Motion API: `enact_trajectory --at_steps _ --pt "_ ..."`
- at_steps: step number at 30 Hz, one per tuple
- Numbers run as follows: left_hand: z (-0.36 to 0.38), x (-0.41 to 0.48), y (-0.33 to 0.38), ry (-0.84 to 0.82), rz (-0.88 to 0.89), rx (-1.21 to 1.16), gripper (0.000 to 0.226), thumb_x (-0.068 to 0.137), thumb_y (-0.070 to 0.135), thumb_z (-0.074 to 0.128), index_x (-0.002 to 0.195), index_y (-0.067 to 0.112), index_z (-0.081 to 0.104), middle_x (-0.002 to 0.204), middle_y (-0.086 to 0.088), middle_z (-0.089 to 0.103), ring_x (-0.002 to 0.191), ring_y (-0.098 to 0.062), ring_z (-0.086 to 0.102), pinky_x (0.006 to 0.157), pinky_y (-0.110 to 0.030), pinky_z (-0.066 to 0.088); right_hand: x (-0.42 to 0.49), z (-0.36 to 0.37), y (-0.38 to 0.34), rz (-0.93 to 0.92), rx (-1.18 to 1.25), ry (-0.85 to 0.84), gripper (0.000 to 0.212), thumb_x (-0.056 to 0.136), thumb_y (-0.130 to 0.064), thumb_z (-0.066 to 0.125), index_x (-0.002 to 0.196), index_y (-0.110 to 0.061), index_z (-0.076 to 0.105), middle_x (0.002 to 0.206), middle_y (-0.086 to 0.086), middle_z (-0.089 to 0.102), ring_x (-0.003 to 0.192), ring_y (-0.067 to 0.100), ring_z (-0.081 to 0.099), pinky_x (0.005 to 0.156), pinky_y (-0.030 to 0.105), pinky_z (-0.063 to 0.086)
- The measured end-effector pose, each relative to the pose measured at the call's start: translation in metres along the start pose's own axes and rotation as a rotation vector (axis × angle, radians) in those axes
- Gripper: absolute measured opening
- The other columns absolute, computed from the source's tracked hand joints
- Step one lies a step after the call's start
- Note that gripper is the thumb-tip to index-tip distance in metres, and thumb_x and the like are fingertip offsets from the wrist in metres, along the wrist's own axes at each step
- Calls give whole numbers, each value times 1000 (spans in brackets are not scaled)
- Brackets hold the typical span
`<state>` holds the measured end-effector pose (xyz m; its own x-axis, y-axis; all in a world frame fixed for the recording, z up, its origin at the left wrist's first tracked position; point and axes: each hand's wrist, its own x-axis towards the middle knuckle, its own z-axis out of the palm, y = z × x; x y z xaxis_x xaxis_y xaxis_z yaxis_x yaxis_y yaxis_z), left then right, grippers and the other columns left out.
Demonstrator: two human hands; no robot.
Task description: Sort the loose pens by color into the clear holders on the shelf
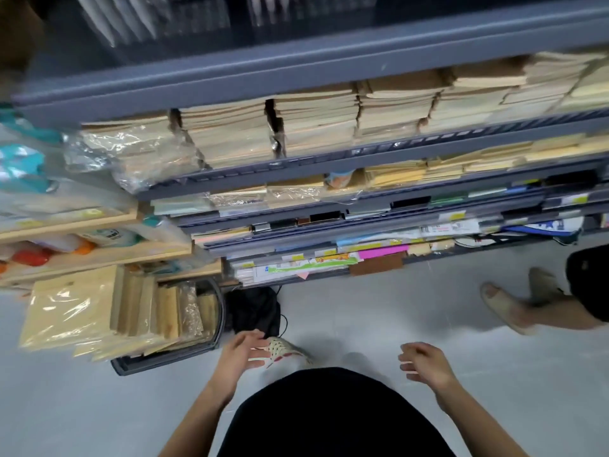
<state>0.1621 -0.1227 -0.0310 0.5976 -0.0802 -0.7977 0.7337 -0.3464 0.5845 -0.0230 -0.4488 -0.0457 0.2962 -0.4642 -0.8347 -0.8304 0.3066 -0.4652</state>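
Observation:
My left hand [242,352] hangs low over the floor, fingers relaxed and spread, holding nothing. Off to its right, my right hand [425,361] floats with fingers loosely curled and is empty as well. Both are well below and in front of the grey shelf unit [296,70]. At the blurred top of the view, clear holders [138,18] with pale pen-like items stand on the upper shelf. I see no loose pens near my hands.
Stacks of brown envelopes [313,123] and paper fill the shelves. A dark bin [184,354] of wrapped packets sits at left on the floor, a black bag [253,310] beside it. Another person's sandalled feet [514,308] stand at right.

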Motion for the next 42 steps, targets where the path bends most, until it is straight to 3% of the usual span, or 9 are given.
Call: enact_trajectory --at_steps 5,10,16,20,26,29,33,39,42 --pt "43 -9 -23 -48 -52 103 23 104 9 48 110 -7 64 102 -26 72 68 -30 70 58 -29 56 -9 -45 42 37 -20 -40 18 93 -2 53 84 0 69 74 14 65 61 25 56 56 28 41" --pt "92 -22 -4 -111 -4 167 18 103 3 48 103 -7 63 92 -23 68 70 -30 65 65 -30 54 -8 -86 58 -6 -58 -22 20 91 -2 54 82 -9 71 79 13 72 60 21 65 55 28 49" --pt "156 -16 52 -194 107 318 17 101 2 50 99 -5 66 89 -21 71 67 -26 67 60 -26 55 -1 -125 30 -171 -50 21 16 90 -13 60 84 -21 72 78 -3 73 65 15 72 63 33 56" --pt "206 -2 104 -268 262 381 18 101 11 56 95 2 70 87 -15 74 81 -32 69 80 -44 55 8 -149 -22 -292 4 77 15 91 -16 62 83 -24 72 79 -8 73 65 12 71 65 33 57" --pt "287 -21 226 -383 574 446 17 97 29 58 92 28 73 93 -1 76 86 -15 72 73 -20 53 21 -200 -128 -533 -2 208 11 90 -27 65 86 -37 70 85 -18 72 73 3 69 72 29 56" --pt "320 -49 289 -420 741 502 16 90 38 58 92 33 73 96 7 76 91 -9 72 81 -22 55 17 -231 -191 -690 -16 324 8 89 -41 62 94 -47 66 90 -24 70 80 -2 67 73 14 51" --pt "348 -94 365 -405 1001 483 12 93 37 61 99 32 71 101 10 76 97 -8 71 86 -24 54 0 -275 -275 -950 -31 484 22 92 -55 51 106 -43 64 104 -29 66 94 -5 63 72 5 43" --pt "387 -136 464 -178 1421 458 17 97 30 55 105 32 69 106 18 72 100 -2 67 85 -11 47 1 -334 -379 -1409 -213 661 32 98 -22 55 129 -13 59 128 -6 57 125 8 48 108 21 34" --pt "423 -118 509 -36 1382 595 17 98 35 54 110 36 66 101 31 65 99 9 59 83 -6 40 16 -357 -421 -1485 -367 720 34 98 -18 56 129 -4 58 133 10 54 129 24 46 112 34 32"
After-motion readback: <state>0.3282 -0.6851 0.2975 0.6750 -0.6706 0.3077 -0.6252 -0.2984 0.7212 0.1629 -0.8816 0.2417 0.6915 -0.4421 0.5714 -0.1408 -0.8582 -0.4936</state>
